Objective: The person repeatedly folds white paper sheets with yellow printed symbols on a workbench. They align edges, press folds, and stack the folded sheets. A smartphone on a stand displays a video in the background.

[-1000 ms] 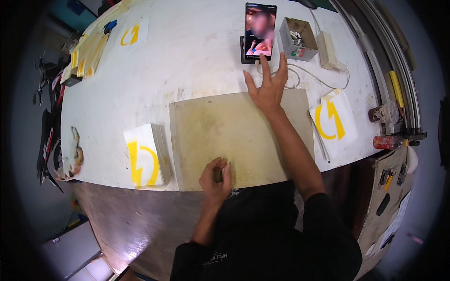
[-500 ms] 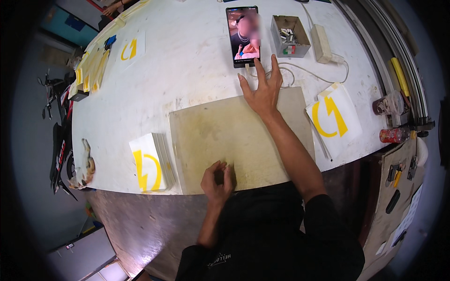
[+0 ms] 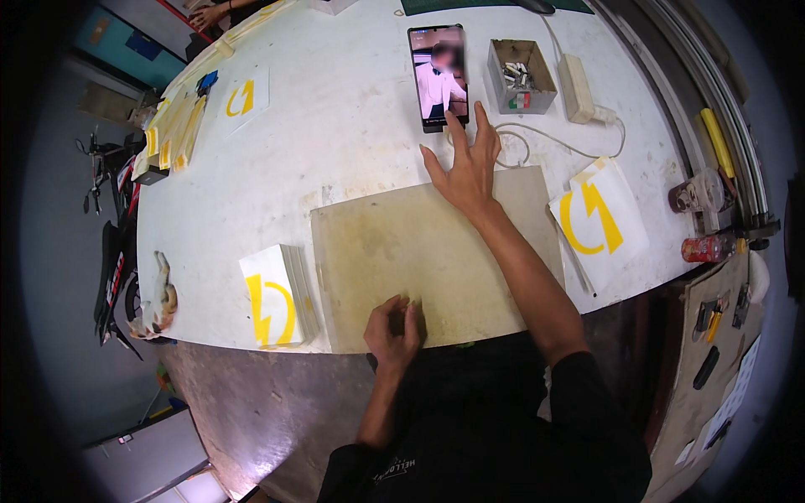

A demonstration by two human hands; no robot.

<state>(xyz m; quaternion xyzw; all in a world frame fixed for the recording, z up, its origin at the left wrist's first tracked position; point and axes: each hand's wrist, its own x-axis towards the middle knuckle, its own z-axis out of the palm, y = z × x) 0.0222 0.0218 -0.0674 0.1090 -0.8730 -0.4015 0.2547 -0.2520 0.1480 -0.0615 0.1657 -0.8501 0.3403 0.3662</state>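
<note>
Currently, your right hand (image 3: 470,178) spreads, grip released, at the smartphone (image 3: 438,80); your left hand (image 3: 392,334) curls over the mat (image 3: 436,243), grip indeterminable.

Room over mat (image 3: 402,243), phone (image 3: 439,80) perhaps in way

The phone (image 3: 438,80) was black-edged, its picture pink, white and dark. The flat sheet (image 3: 411,243) was mottled yellow-tan on a white, grey-scuffed table (image 3: 251,180). The left paper stack (image 3: 272,298) and right paper pile (image 3: 594,218) were white with bright yellow curved and jagged shapes. The cat (image 3: 159,300) was patched white, orange-brown and dark; the shirt (image 3: 486,419), black with white lettering.
</note>
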